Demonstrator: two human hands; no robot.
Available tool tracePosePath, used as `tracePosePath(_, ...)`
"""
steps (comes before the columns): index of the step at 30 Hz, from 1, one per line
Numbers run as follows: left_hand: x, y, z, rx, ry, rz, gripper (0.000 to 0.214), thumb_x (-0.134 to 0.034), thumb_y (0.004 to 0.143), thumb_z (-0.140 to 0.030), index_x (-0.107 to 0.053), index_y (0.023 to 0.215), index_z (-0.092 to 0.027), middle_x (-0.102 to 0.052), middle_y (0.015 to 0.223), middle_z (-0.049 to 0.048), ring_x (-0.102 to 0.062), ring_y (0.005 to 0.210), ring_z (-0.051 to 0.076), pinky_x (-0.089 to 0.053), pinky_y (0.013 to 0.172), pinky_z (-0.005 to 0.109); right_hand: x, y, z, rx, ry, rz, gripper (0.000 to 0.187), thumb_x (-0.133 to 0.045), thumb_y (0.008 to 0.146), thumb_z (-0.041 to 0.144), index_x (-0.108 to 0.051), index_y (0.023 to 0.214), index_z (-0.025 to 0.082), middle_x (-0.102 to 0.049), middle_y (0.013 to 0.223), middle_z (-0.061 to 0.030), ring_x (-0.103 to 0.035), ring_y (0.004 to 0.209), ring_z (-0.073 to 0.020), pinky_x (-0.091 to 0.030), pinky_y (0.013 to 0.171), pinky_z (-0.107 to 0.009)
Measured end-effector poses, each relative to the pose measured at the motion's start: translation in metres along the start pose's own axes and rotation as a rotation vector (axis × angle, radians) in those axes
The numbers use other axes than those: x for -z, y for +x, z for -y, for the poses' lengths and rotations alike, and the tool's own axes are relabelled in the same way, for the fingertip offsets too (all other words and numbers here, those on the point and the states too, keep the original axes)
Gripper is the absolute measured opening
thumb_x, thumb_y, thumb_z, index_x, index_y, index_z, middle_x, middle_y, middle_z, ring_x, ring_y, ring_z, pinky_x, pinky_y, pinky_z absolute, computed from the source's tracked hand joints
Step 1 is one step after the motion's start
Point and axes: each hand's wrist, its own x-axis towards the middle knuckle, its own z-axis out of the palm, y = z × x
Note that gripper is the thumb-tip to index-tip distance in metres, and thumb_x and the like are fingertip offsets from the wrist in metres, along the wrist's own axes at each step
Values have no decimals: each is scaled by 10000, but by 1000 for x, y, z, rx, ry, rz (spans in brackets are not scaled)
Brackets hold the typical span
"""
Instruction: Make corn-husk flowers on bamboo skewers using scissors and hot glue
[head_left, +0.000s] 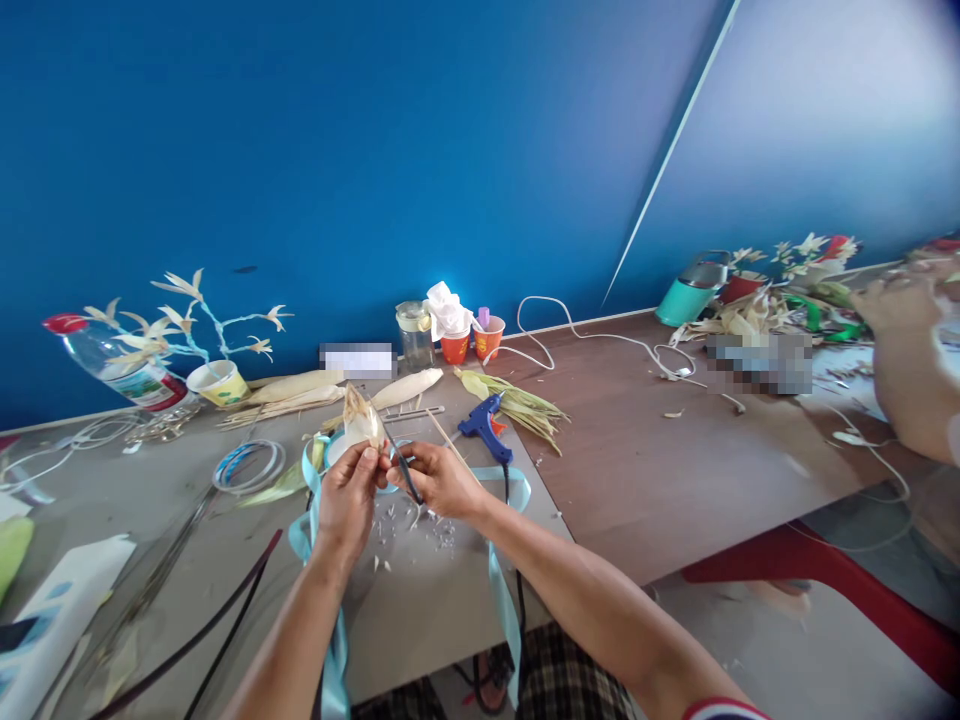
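A: Where do we locate the work?
B: We take the glue gun (484,420) as our landmark. The corn husk (363,420) is to the left of it, raised above the table (409,615).

A: Which hand do we have on it?
B: The left hand (349,495). We see thumb and forefinger pinching the husk at its lower end, so the husk stands directly above the fingertips, on their far side.

A: How does its long axis run?
B: Near upright. The narrow tip points up and slightly left, away from the glue gun; the base sits down in the pinch.

A: And the right hand (444,485)?
B: We place it between the left hand and the glue gun, so it is the nearer of the two to the gun. Its fingers are curled around a dark tool (406,468), which slants up and left toward the husk's right side. We cannot tell whether the tool touches the husk, nor whether it is scissors or tweezers.

A: What governs the work, in our judgement?
B: The angle between the two axes: husk upright, tool crossing toward its base, close to the left fingertips.

A: What lies around the glue gun?
B: Ribbon (517,488) on its near side, green leaves (525,402) just beyond and to its right, pale scraps (442,532) nearer to us and left.
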Motion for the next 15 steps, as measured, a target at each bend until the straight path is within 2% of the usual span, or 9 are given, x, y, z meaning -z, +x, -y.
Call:
tracePosePath(5,1,-1,-2,42,-109,36,238,-719,714,-398,-666,754,-169,-587,660,-12,-452,547,78,-405,576,219,1,-3,6,-17,55,-55,365,-675,726,482,-594,853,150,-446,548,58,-323,481,-63,-254,463,-204)
tracePosePath(8,0,-1,-4,55,-127,34,239,-725,706,-396,-669,752,-169,-590,665,-14,-442,531,69,-403,573,218,2,-5,8,-13,75,-33,354,-683,719,482,-584,818,157,-435,556,56,-331,494,-66,-265,472,-203)
tracePosePath(15,2,1,2,82,-81,68,270,-702,725,-415,-682,810,-160,-561,636,-17,-457,567,84,-394,570,216,1,-5,4,-28,60,2,350,-666,750,470,-622,912,163,-491,635,36,-337,515,-65,-296,487,-202)
